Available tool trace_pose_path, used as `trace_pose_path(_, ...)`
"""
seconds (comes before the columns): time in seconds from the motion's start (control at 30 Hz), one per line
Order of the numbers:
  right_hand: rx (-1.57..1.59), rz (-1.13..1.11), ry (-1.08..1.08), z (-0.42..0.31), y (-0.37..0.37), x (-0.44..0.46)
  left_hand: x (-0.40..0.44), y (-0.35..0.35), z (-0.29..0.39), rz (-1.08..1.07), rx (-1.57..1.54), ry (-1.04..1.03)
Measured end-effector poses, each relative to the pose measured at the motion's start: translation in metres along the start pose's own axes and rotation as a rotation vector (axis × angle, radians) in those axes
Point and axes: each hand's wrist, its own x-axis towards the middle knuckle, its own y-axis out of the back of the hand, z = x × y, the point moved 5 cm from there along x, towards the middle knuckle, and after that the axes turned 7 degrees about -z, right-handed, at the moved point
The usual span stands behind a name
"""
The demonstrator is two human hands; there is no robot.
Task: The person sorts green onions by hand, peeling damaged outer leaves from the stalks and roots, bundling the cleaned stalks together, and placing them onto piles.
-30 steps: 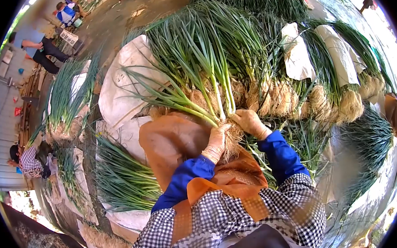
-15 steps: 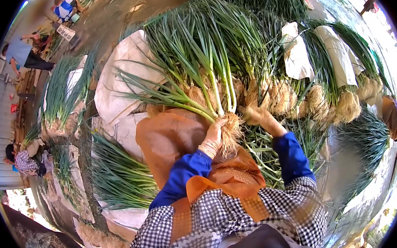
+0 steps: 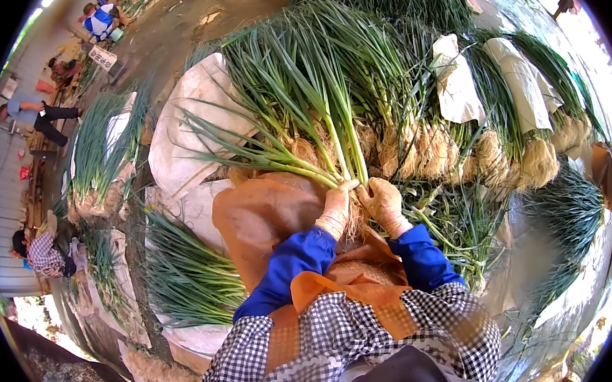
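A small bunch of spring onions point(image 3: 345, 143) fans out in front of me, leaves pointing away and pale roots hanging toward my lap. My left hand point(image 3: 336, 209) is closed around the white base of the bunch, just above the roots. From the other side, my right hand point(image 3: 384, 204) pinches the base of a stalk in the same bunch, its fingertips nearly meeting those of my left. Stringy roots point(image 3: 354, 219) show between the two hands. Beneath them an orange-brown apron point(image 3: 258, 211) covers my lap.
A long row of rooted spring onions point(image 3: 429, 148) lies ahead and to the right. More trimmed-looking stalks point(image 3: 188, 272) rest at my left. Loose leaves point(image 3: 455, 227) litter the ground on the right. Several other people, one in a light blue shirt point(image 3: 24, 108), are at the far left.
My right hand has come in leftward from beside the roots to grip the bunch's base. My left hand keeps its hold. On the left, the blue-shirted person has changed posture.
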Motion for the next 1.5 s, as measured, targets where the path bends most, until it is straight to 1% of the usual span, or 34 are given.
trace_pose_path(0.07, 0.132, 0.038, -0.304, 0.029, -0.014, -0.002, 0.007, 0.003, -0.004, -0.038, 0.005, 0.000)
trace_pose_path(0.13, 0.802, 0.074, -0.555, 0.038, -0.016, -0.003, 0.002, -0.003, -0.005, -0.068, 0.015, 0.008)
trace_pose_path(0.17, 1.233, 0.104, -0.590, 0.065, -0.048, -0.003, -0.002, -0.010, 0.003, -0.013, -0.008, -0.147)
trace_pose_path(0.2, 1.265, 0.203, -0.539, 0.069, -0.045, 0.000, -0.003, -0.012, 0.012, 0.039, -0.029, -0.304)
trace_pose_path(0.23, 1.308, 0.266, -0.602, 0.078, -0.044, 0.000, 0.002, -0.012, 0.021, 0.016, -0.119, -0.313)
trace_pose_path(0.27, 1.349, 0.330, -0.665, 0.088, -0.039, -0.001, -0.001, -0.008, 0.031, 0.062, -0.031, -0.382)
trace_pose_path(0.3, 1.287, 0.383, -0.671, 0.115, -0.042, -0.002, -0.013, -0.014, 0.047, 0.047, -0.056, -0.331)
trace_pose_path(0.37, 1.492, 0.258, -0.756, 0.141, -0.028, -0.005, -0.004, 0.000, 0.065, -0.053, -0.212, -0.274)
trace_pose_path(0.4, 1.581, 0.190, -0.755, 0.157, -0.031, -0.007, -0.033, -0.027, 0.080, -0.115, -0.271, -0.123)
trace_pose_path(0.43, 1.609, 0.194, -0.663, 0.118, -0.007, -0.002, -0.029, -0.027, 0.078, -0.145, -0.228, -0.145)
trace_pose_path(0.47, 1.561, 0.136, -0.826, 0.096, -0.015, 0.005, -0.020, -0.020, 0.071, -0.170, -0.184, -0.165)
trace_pose_path(0.5, 1.468, -0.084, -0.672, 0.070, -0.008, 0.005, 0.001, 0.005, 0.053, -0.188, -0.127, -0.165)
trace_pose_path(0.53, 1.366, -0.288, -0.510, 0.047, -0.005, 0.005, -0.018, -0.015, 0.047, -0.087, -0.233, -0.044)
trace_pose_path(0.63, 1.320, -0.200, -0.438, 0.028, -0.045, 0.013, -0.010, -0.011, 0.028, -0.191, -0.188, 0.008)
trace_pose_path(0.67, 1.188, -0.198, -0.417, 0.030, -0.056, 0.011, -0.009, -0.006, 0.023, -0.139, -0.180, -0.010)
trace_pose_path(0.73, 1.041, -0.202, -0.413, 0.020, -0.038, 0.013, -0.018, -0.007, 0.028, -0.212, -0.072, -0.019)
trace_pose_path(0.77, 1.281, -0.061, -0.418, 0.012, -0.024, 0.017, -0.022, -0.006, 0.029, -0.179, 0.015, -0.036)
trace_pose_path(0.8, 1.114, -0.131, -0.434, 0.017, -0.015, 0.022, -0.032, -0.013, 0.026, -0.167, -0.038, 0.058)
trace_pose_path(0.87, 1.648, -0.069, -0.455, 0.002, -0.021, 0.026, -0.048, -0.036, 0.031, -0.246, -0.198, 0.073)
trace_pose_path(0.9, 0.870, -0.222, 0.007, 0.002, -0.029, 0.029, -0.031, -0.020, 0.013, -0.216, -0.332, 0.059)
trace_pose_path(0.93, 0.107, -0.010, 0.365, -0.015, -0.021, 0.027, -0.040, -0.028, 0.016, -0.276, -0.370, 0.132)
trace_pose_path(1.0, -0.116, -0.236, 0.335, -0.013, -0.018, 0.033, -0.051, -0.033, 0.028, -0.258, -0.306, 0.146)
trace_pose_path(1.03, 0.008, -0.295, 0.497, -0.011, -0.012, 0.037, -0.050, -0.031, 0.035, -0.287, -0.231, 0.094)
trace_pose_path(1.07, 0.865, -0.460, 0.256, 0.004, -0.010, 0.048, -0.051, -0.027, 0.038, -0.280, -0.233, 0.186)
trace_pose_path(1.13, 1.268, -0.264, 0.006, -0.012, 0.027, 0.056, -0.057, -0.036, 0.062, -0.605, -0.358, 0.274)
trace_pose_path(1.17, 1.232, -0.467, 0.026, 0.005, -0.001, 0.056, -0.058, -0.031, 0.070, -0.407, -0.305, 0.106)
trace_pose_path(1.2, 1.751, -0.809, -0.365, -0.016, -0.012, 0.036, -0.075, -0.052, 0.088, -0.425, -0.288, 0.064)
trace_pose_path(1.27, 1.209, -0.801, 0.198, -0.031, -0.002, 0.010, -0.094, -0.046, 0.114, -0.261, -0.204, -0.070)
trace_pose_path(1.3, 1.030, -0.697, 0.298, -0.043, 0.008, 0.008, -0.090, -0.037, 0.127, -0.318, -0.171, -0.101)
trace_pose_path(1.37, 0.553, -0.322, 0.786, -0.037, 0.040, -0.006, -0.114, -0.033, 0.156, -0.249, -0.073, -0.142)
trace_pose_path(1.4, 0.941, -0.749, 0.318, -0.017, 0.045, -0.011, -0.127, -0.040, 0.176, -0.310, -0.007, -0.227)
trace_pose_path(1.43, 1.160, -0.730, 0.066, -0.001, 0.065, -0.022, -0.140, -0.048, 0.196, -0.371, 0.061, -0.307)
trace_pose_path(1.47, 1.272, -0.629, 0.023, 0.021, 0.080, -0.025, -0.150, -0.050, 0.214, -0.415, -0.081, -0.288)
trace_pose_path(1.5, 1.234, -0.541, 0.024, 0.057, 0.083, -0.029, -0.161, -0.052, 0.232, -0.455, -0.222, -0.265)
